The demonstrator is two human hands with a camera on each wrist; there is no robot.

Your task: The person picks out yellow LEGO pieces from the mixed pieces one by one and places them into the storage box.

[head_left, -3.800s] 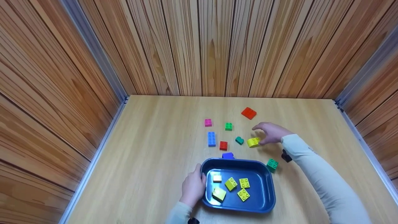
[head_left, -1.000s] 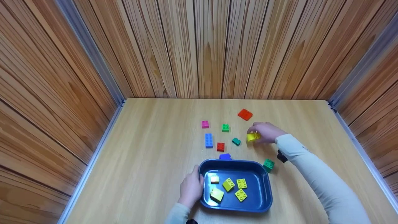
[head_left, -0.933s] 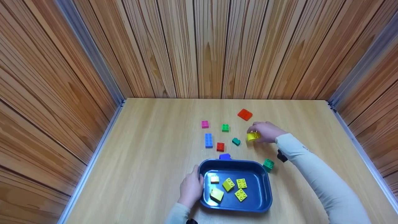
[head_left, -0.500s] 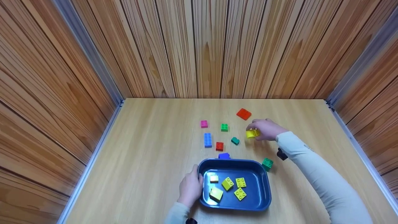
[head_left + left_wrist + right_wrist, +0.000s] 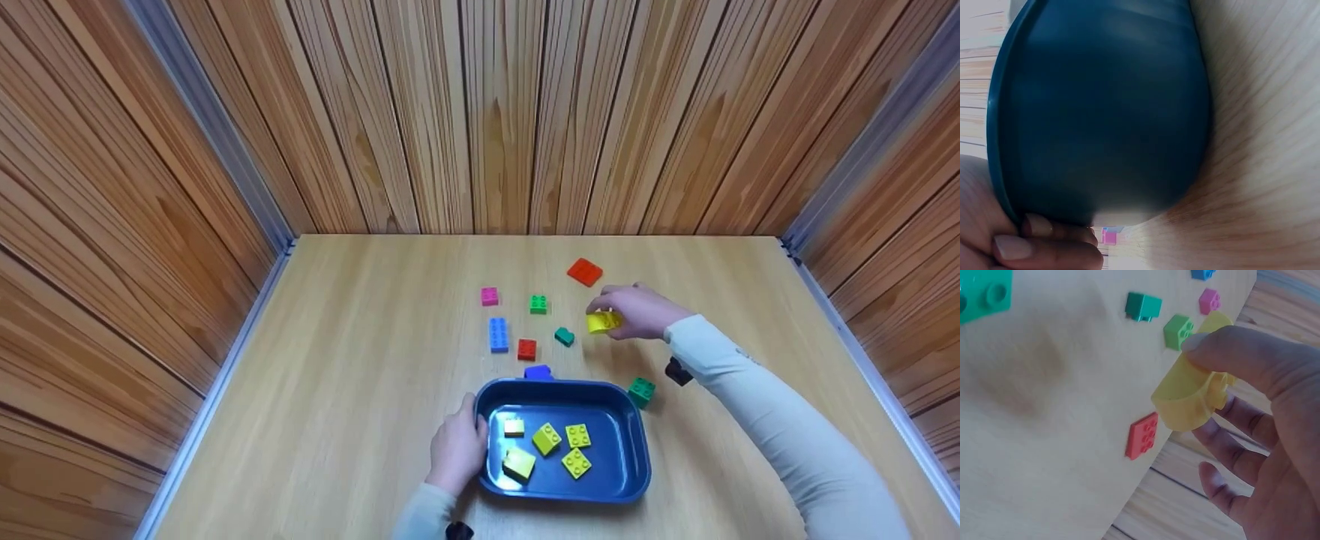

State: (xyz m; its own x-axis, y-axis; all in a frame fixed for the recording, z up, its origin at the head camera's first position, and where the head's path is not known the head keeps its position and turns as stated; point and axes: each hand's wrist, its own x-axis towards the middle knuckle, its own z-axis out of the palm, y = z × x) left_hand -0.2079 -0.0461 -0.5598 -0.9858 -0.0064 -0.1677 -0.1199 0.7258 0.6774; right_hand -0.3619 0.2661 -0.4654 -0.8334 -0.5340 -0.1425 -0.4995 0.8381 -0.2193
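Observation:
A curved yellow building block (image 5: 603,322) with studs on one side is pinched between the thumb and fingers of my right hand (image 5: 637,309). In the right wrist view, the yellow block (image 5: 1185,394) shows its rounded side, held up off the table with the thumb across it. My left hand (image 5: 457,446) grips the left rim of a dark blue tray (image 5: 643,450). Its fingers (image 5: 1050,253) curl at the rim in the left wrist view. Several yellow blocks (image 5: 577,463) lie inside the tray.
Beyond the tray lie an orange-red flat block (image 5: 585,271), pink (image 5: 489,296), light green (image 5: 538,304), blue (image 5: 498,335), red (image 5: 526,349) and small dark green (image 5: 564,337) blocks. A purple-blue block (image 5: 538,373) and a green block (image 5: 641,391) sit against the tray's edges. Wooden walls enclose the table.
My right hand, earlier spread beside the curved yellow block on the table, has taken hold of it and raised it. My left hand keeps its grip on the tray.

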